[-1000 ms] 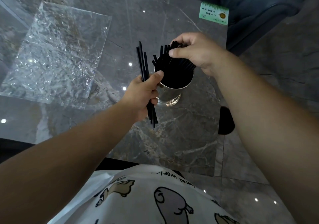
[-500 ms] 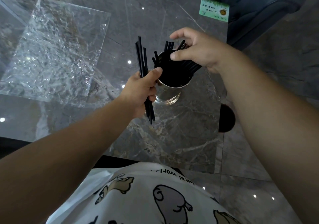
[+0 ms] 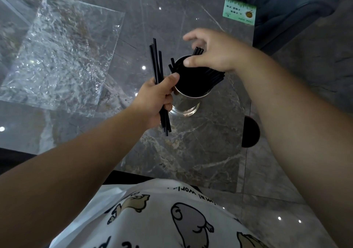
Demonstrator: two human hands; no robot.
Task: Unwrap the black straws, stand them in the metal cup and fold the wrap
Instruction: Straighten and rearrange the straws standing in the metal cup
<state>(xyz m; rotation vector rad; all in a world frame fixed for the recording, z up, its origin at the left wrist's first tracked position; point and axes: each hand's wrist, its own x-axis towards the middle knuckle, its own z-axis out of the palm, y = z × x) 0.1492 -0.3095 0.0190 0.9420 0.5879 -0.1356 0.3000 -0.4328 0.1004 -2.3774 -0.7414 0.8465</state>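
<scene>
A shiny metal cup (image 3: 186,106) stands on the marble table (image 3: 191,152), packed with black straws (image 3: 194,81) that lean toward the right. My right hand (image 3: 212,54) hovers over their tops with fingers spread and thumb near the rim; some straws are hidden under the palm. Just left of the cup, my left hand (image 3: 156,98) grips a small bunch of black straws (image 3: 155,60), which stick out above and below the fist. The clear crinkled wrap (image 3: 61,56) lies flat and unfolded at the table's left.
A green card (image 3: 239,11) lies at the table's far right corner. A blue upholstered seat (image 3: 296,2) stands beyond it. A round black object (image 3: 250,133) shows just past the table's right edge, above the grey floor.
My right hand has loosened from the straws in the cup, its fingers lifting and spreading. My left hand stays beside the cup with its bunch.
</scene>
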